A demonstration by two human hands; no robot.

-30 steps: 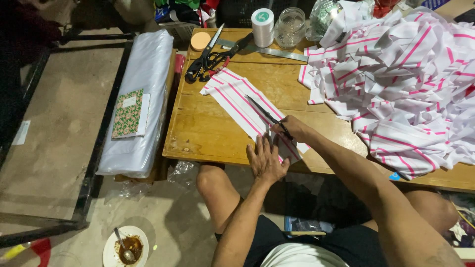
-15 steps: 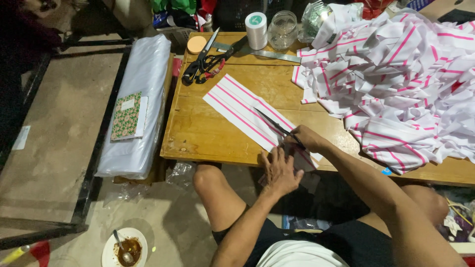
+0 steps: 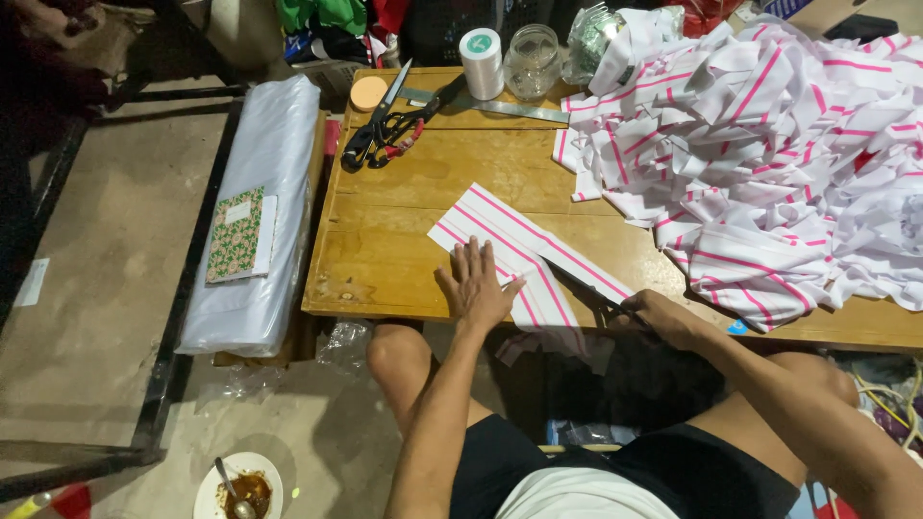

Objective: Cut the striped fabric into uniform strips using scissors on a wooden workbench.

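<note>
A strip of white cloth with pink stripes (image 3: 510, 229) lies slantwise on the wooden table (image 3: 385, 259), its near end hanging over the front edge. My left hand (image 3: 476, 284) lies flat on the cloth with fingers spread. My right hand (image 3: 659, 317) grips scissors (image 3: 585, 286) at the table's front edge, their blades lying on the cloth's right side.
A big heap of striped cloth pieces (image 3: 769, 163) covers the table's right part. At the back lie two black scissors (image 3: 394, 125), a metal ruler (image 3: 510, 108), a thread spool (image 3: 481, 60), a glass jar (image 3: 532, 63). A plastic-wrapped roll (image 3: 255, 211) with a patterned notebook (image 3: 236, 248) lies left. A plate (image 3: 238, 488) sits on the floor.
My left hand moved from below the table edge up onto the cloth and now presses it flat. The right hand with the scissors has drawn back toward the front edge.
</note>
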